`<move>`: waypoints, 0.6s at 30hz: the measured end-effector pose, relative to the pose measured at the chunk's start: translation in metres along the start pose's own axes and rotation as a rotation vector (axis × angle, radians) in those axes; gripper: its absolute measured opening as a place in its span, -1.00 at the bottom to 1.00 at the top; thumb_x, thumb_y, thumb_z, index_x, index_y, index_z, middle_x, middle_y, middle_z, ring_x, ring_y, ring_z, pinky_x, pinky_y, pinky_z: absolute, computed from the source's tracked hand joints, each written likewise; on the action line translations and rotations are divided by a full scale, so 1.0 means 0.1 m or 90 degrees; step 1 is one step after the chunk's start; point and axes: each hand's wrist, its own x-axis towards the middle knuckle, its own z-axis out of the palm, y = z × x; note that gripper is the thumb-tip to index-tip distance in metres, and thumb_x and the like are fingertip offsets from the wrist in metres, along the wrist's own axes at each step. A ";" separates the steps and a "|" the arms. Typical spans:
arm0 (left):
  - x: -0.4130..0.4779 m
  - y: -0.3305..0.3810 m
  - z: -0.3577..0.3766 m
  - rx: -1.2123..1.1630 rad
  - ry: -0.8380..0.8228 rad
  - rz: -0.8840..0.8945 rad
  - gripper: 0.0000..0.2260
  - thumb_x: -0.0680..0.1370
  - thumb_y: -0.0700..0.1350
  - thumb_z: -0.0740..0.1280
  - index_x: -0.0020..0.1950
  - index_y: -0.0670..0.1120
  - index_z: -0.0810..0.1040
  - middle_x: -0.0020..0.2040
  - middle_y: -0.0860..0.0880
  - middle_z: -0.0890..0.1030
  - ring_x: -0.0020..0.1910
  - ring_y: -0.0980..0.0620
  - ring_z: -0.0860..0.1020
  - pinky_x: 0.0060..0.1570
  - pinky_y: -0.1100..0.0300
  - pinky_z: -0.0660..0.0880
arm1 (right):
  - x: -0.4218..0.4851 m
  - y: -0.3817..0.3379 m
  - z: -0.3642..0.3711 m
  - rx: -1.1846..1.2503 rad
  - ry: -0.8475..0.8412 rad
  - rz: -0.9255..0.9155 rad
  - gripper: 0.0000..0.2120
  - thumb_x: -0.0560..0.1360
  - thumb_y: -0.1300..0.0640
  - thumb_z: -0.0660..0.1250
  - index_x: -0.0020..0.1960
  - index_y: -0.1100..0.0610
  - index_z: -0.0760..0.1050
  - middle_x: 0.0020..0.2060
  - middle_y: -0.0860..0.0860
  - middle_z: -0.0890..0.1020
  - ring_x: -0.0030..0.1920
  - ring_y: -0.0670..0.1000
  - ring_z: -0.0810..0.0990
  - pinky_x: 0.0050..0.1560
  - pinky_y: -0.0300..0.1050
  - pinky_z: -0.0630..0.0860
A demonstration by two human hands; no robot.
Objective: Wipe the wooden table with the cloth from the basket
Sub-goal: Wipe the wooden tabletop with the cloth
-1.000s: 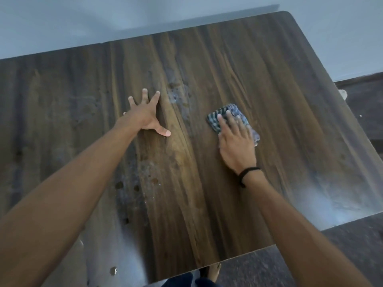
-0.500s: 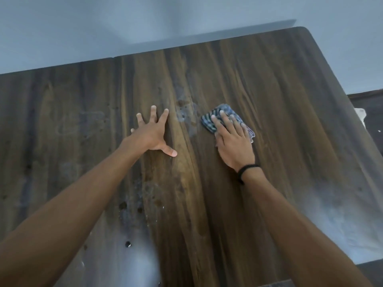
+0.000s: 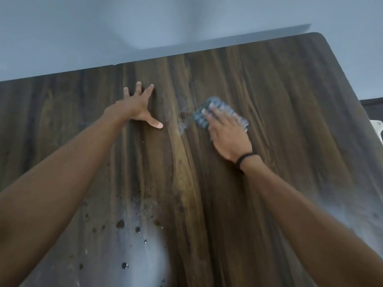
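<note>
The dark wooden table (image 3: 290, 125) fills most of the view. A folded blue-and-white checked cloth (image 3: 200, 118) lies on it right of centre, blurred by motion. My right hand (image 3: 228, 135), with a black band on the wrist, presses flat on top of the cloth and covers most of it. My left hand (image 3: 138, 107) rests flat on the bare wood to the left of the cloth, fingers spread, holding nothing. A pale smear (image 3: 183, 123) sits on the wood between the two hands. No basket is in view.
Dark droplets and a pale glare patch (image 3: 136, 241) mark the near part of the table between my forearms. A pale wall (image 3: 145, 27) runs along the far edge. The table's right edge drops to a dark floor with a white object (image 3: 376, 126) beside it.
My right hand and the cloth have slid away from me and slightly left, toward the smear. The view has tilted up, showing more wall. My left hand stays planted on the wood.
</note>
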 end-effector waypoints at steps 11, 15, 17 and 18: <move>0.29 -0.01 -0.24 0.016 -0.004 0.061 0.25 0.24 0.24 0.60 0.59 0.19 -0.30 0.57 0.03 -0.41 0.54 -0.23 -0.36 0.43 -0.42 -0.10 | 0.27 -0.31 0.11 0.006 -0.004 0.084 -0.51 0.67 0.00 0.00 0.60 -0.08 0.15 0.60 -0.04 0.15 0.59 0.08 0.09 0.56 0.18 0.06; 0.41 -0.09 -0.26 0.002 -0.015 0.053 0.26 0.24 0.21 0.61 0.58 0.21 -0.32 0.57 0.04 -0.41 0.54 -0.24 -0.36 0.45 -0.41 -0.08 | 0.51 0.00 0.02 0.000 -0.001 0.025 -0.51 0.68 -0.02 -0.03 0.60 -0.10 0.16 0.60 -0.06 0.15 0.59 0.06 0.11 0.56 0.13 0.04; 0.45 -0.10 -0.25 -0.004 -0.022 0.065 0.28 0.23 0.22 0.61 0.57 0.22 -0.34 0.57 0.05 -0.42 0.54 -0.24 -0.36 0.45 -0.42 -0.08 | 0.76 -0.03 -0.03 0.040 0.021 0.214 -0.51 0.68 0.02 0.00 0.61 -0.08 0.13 0.61 -0.04 0.10 0.60 0.08 0.04 0.57 0.16 -0.02; 0.46 -0.10 -0.24 -0.003 -0.022 0.069 0.28 0.23 0.23 0.61 0.57 0.22 -0.34 0.57 0.05 -0.42 0.54 -0.24 -0.36 0.44 -0.42 -0.08 | 0.78 -0.16 0.01 0.044 0.022 0.206 -0.51 0.68 0.02 0.00 0.61 -0.07 0.13 0.62 -0.03 0.09 0.60 0.09 0.03 0.57 0.17 -0.03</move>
